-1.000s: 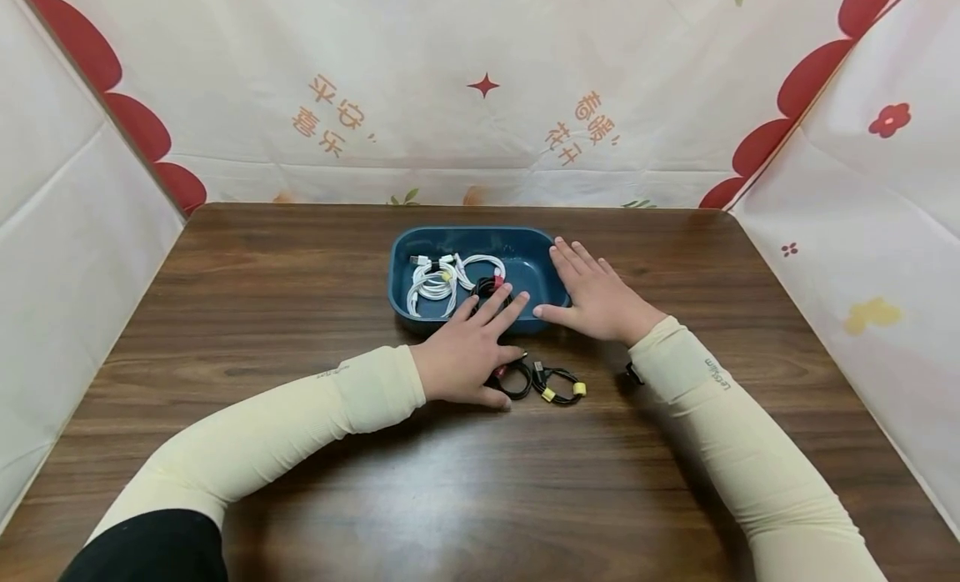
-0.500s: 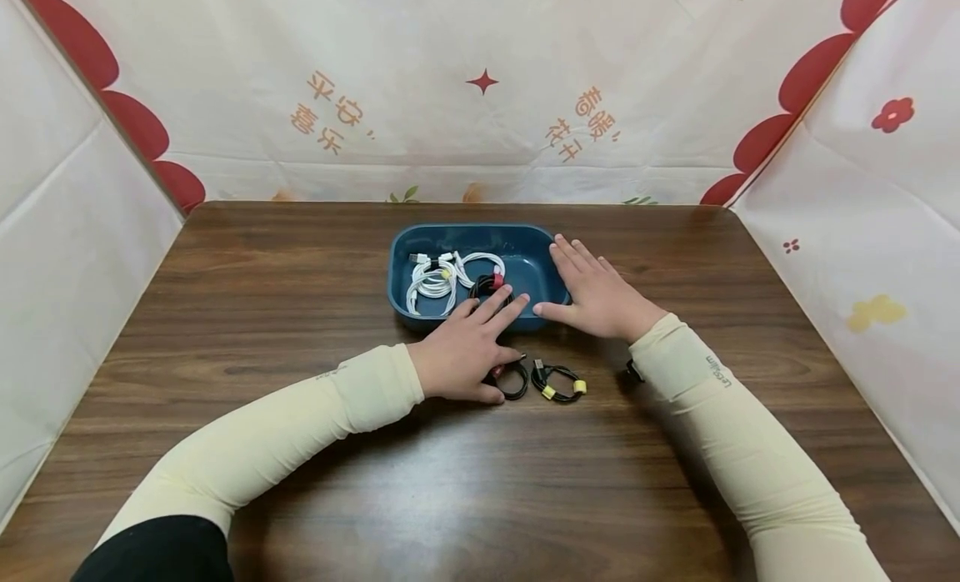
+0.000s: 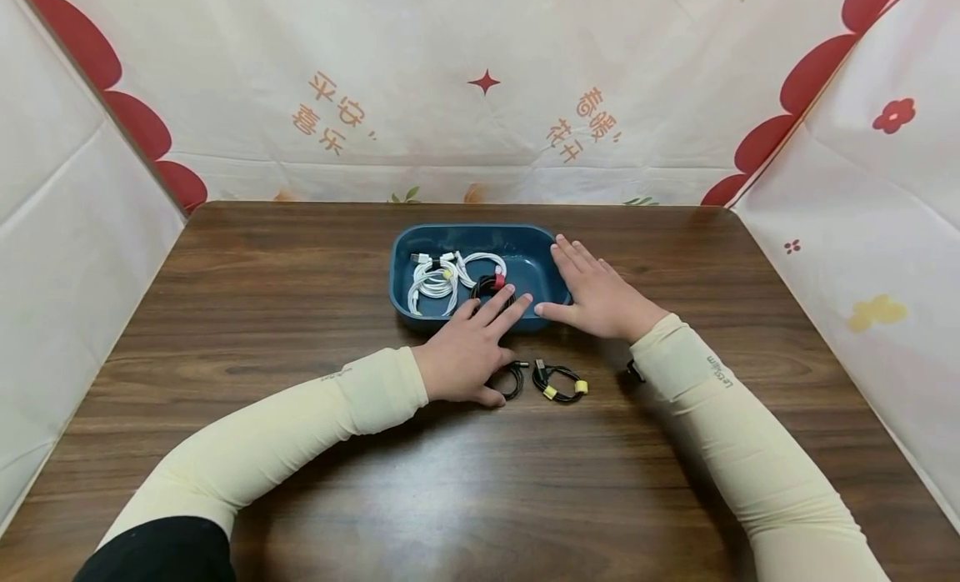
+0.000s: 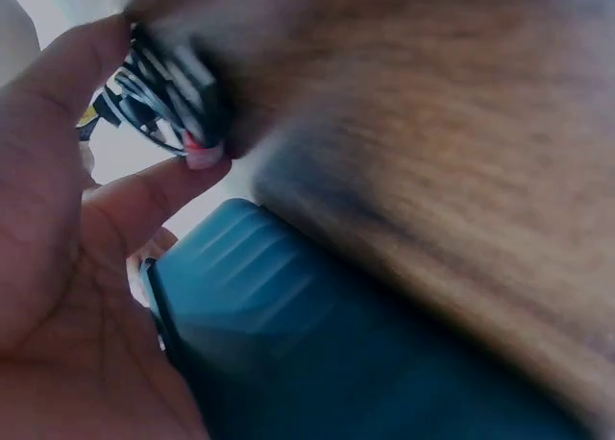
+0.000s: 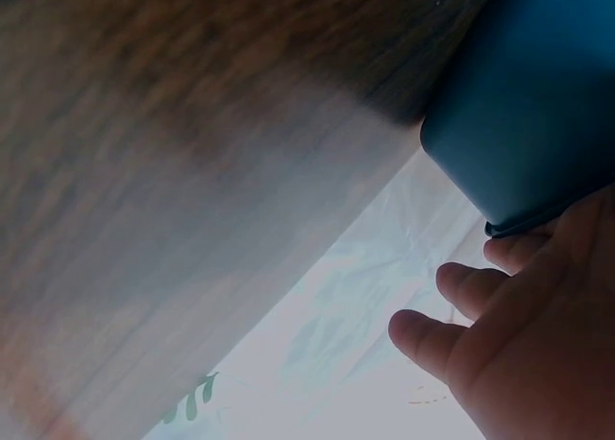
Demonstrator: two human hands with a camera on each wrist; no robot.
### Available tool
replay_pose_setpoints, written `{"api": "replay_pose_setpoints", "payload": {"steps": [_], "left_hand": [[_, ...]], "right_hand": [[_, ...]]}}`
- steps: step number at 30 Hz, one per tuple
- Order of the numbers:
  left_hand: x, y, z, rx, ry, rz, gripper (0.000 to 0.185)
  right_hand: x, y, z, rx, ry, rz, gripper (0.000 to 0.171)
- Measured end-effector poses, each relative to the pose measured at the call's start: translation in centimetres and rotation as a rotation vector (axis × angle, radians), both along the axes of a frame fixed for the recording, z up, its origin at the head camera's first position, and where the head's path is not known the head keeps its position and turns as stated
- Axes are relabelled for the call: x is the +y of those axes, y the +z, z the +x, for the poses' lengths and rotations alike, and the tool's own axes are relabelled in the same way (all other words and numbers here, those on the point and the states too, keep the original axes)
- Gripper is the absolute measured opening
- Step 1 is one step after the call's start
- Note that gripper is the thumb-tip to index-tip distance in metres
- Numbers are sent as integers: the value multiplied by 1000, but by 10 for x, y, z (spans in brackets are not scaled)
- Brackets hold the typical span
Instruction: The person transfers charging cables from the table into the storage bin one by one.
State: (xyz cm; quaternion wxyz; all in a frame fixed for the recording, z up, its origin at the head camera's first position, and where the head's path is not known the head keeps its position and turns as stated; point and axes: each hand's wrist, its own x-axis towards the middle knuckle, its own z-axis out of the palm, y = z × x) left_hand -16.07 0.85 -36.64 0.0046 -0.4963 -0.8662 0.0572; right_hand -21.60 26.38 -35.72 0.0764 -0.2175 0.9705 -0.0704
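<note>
My left hand (image 3: 461, 357) reaches over the table just in front of a blue plastic box (image 3: 472, 227). Its thumb and index finger pinch a coiled black cable (image 3: 520, 383), whose red tie shows at the index fingertip in the left wrist view. The other fingers stretch straight over the box's front rim. At the box's right end, my right hand (image 3: 600, 303) rests on the rim with fingers spread, holding nothing. Inside lie coiled white cables (image 3: 432, 286) and a black cable with a red tie (image 3: 498, 280), partly hidden behind the left fingers.
Right of the held coil, another coiled black cable (image 3: 540, 372) with yellow ties lies on the brown wooden table (image 3: 450, 499). White patterned cloth (image 3: 480, 140) hangs behind the table and along both sides.
The pinched black coil has shifted slightly left and turned, its red tie going out of sight under the left hand in the head view. The thumb has drawn in a little. My right hand stays put.
</note>
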Motion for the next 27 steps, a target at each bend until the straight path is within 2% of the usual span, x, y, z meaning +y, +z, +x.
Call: {"api": "replay_pose_setpoints", "payload": {"steps": [5,16,22,27], "left_hand": [[-1,4,0,12,-19,-15,63],[-3,5,0,-47,-24,6,51],[-2,7,-3,-105,-14,13,49],[-4,14,-6,-168,-22,15,50]], "right_hand": [[1,0,0,4,-2,1,105],[0,-2,0,-8,-3,-2,107],[1,-2,0,-2,2,-2,106],[0,-1,0,-1,7,-5,105]]}}
